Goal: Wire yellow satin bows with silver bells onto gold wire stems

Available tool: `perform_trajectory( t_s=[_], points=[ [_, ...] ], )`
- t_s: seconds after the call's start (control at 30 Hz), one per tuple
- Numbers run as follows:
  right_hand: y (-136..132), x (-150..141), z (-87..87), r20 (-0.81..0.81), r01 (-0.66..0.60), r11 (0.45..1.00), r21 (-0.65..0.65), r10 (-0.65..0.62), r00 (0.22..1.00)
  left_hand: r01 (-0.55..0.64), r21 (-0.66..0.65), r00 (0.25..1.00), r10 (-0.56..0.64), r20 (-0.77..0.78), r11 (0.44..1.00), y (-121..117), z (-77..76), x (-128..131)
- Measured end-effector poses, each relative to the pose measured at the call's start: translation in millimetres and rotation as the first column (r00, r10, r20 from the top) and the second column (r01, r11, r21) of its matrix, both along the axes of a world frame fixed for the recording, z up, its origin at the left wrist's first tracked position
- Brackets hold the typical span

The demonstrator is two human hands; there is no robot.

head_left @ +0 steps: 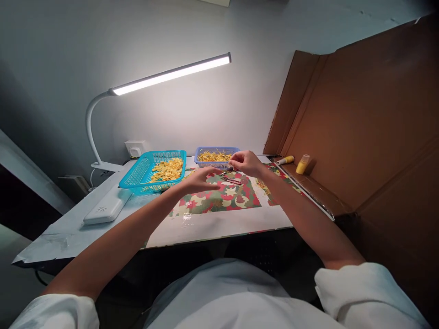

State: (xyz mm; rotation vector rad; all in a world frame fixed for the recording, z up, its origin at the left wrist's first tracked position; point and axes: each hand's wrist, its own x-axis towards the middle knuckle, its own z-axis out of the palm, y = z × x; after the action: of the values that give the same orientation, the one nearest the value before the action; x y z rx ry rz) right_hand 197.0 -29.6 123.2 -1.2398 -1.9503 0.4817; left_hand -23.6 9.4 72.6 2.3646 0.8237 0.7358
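My left hand [200, 179] hovers over a patterned red-and-green sheet [219, 196] on the table, fingers curled and pinched towards the right hand. My right hand [245, 162] is raised just in front of a small purple basket [216, 156] of golden pieces, fingers pinched on a tiny thing I cannot make out. A small dark red tool [231, 180] lies on the sheet between the two hands. A turquoise basket [154, 171] holding several yellow flat pieces stands to the left of the hands.
A lit white desk lamp [171, 74] arches over the table. A white power bank [106, 208] lies at the left, a wall socket [135, 149] behind the baskets. A large cardboard box [370, 123] borders the right, with a yellow tube [286, 160] and a yellow bottle [302, 164] inside.
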Motion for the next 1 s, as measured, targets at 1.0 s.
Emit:
perform_trajectory(
  t_s=[1.0],
  points=[
    [-0.4, 0.1, 0.4, 0.018, 0.05, 0.999, 0.01, -0.05, 0.999, 0.079, -0.004, 0.98, -0.079, -0.182, 0.997, -8.3, -53.1, 1.8]
  ],
)
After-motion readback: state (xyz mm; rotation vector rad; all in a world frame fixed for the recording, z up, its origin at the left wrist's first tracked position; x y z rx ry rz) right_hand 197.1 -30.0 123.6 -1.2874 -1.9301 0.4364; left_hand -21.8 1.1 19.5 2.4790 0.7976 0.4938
